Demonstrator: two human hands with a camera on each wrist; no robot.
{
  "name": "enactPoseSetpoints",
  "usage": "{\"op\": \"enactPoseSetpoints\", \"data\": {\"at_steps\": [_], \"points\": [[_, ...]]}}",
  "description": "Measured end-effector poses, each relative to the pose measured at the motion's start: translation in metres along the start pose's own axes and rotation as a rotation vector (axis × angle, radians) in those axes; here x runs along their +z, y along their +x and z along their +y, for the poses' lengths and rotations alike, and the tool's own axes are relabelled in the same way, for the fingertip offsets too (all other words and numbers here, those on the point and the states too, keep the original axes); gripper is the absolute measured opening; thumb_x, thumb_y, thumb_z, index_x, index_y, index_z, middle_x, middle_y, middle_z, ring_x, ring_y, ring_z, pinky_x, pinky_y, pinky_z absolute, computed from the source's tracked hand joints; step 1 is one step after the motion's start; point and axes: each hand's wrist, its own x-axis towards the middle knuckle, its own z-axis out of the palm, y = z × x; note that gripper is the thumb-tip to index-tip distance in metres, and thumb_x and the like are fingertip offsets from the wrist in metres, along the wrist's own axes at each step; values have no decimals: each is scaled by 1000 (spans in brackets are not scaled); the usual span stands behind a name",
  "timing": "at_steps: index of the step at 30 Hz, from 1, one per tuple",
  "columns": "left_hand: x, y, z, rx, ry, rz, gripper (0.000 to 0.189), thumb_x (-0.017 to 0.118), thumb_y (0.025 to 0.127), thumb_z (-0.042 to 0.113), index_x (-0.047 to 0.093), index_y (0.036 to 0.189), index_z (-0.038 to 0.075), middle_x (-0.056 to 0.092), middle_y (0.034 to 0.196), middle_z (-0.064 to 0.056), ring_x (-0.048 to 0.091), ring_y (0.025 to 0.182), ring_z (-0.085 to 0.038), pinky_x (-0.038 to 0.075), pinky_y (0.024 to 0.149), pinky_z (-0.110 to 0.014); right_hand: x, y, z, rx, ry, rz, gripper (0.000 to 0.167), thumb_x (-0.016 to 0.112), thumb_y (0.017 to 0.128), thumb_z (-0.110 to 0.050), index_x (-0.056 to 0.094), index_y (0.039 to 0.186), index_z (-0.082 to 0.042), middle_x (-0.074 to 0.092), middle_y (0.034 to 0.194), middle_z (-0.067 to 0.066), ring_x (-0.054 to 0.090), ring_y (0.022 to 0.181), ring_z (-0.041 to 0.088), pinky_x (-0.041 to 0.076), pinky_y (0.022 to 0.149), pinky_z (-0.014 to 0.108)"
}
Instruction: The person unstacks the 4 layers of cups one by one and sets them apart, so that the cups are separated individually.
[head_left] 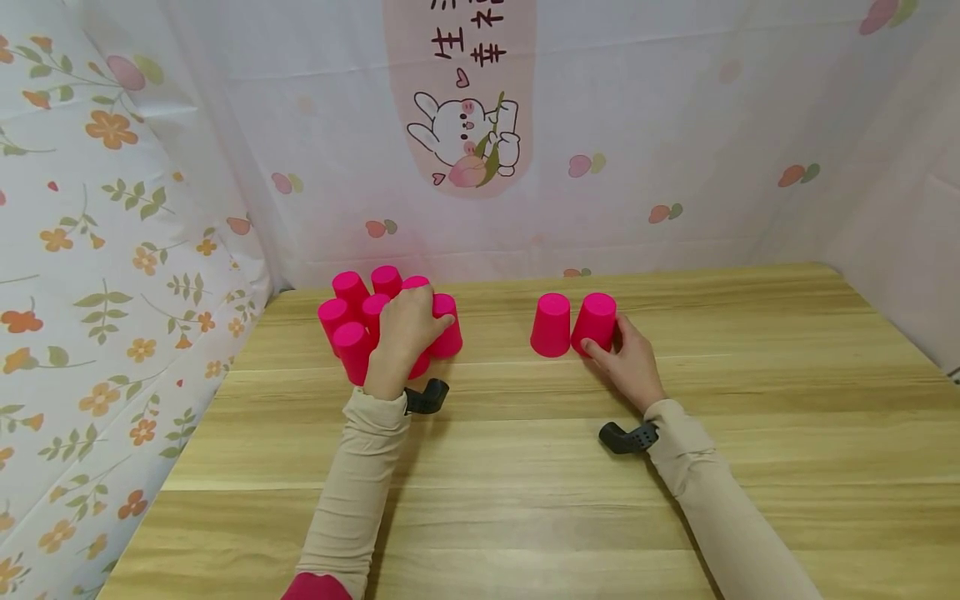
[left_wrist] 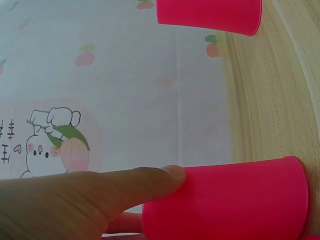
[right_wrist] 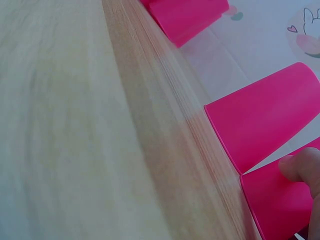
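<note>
Upside-down bright pink cups stand in a group at the back left of the table. My left hand [head_left: 405, 329] reaches over this group and holds a pink cup [left_wrist: 230, 200] at its right side, thumb [left_wrist: 145, 182] along the wall and other fingers partly hidden behind. To the right, two more upside-down cups stand side by side. My right hand [head_left: 633, 362] grips the right one, a pink cup [head_left: 596, 321], thumb on its near side and fingers round its right. Its neighbour, another pink cup [head_left: 552, 325], stands by its left, their rims meeting in the right wrist view.
A wooden table [head_left: 510, 483] lies under everything. Behind it hangs a white curtain [head_left: 637, 108] with a printed rabbit; a flowered curtain [head_left: 112, 292] runs along the left. Black bands [head_left: 426, 397] sit on both wrists. The other cups of the group [head_left: 349, 287] stand close together.
</note>
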Motion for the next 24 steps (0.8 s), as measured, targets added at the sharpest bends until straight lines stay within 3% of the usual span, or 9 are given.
{"op": "enactPoseSetpoints", "data": {"at_steps": [8,15,20,24], "points": [[-1,-1,1,-54,-41,-44,29,72,80,23,52,84,3,56,73,-11,56,68,-28,50,60,-41,0,0,1,-3,-1,2,52,67,86,-21,43,127,1,55,117,20,54,105,34,44,90,45],[-4,-3,4,-49,-11,-42,29,72,79,23,52,85,2,56,75,-12,56,73,-29,51,62,-43,1,-1,0,-8,4,8,50,67,85,-19,44,124,1,56,115,20,54,103,33,44,89,45],[-9,-5,8,-21,11,-51,41,73,78,25,56,106,1,59,98,-15,54,93,-33,51,71,-48,1,0,-1,-2,4,7,49,67,86,-19,44,125,2,55,116,20,54,104,33,44,90,45],[-14,-7,15,37,13,-48,57,72,80,29,52,127,2,55,120,-16,48,108,-34,49,79,-49,0,1,-1,-4,4,5,50,66,86,-20,44,124,2,55,116,21,54,104,34,44,90,46]]}}
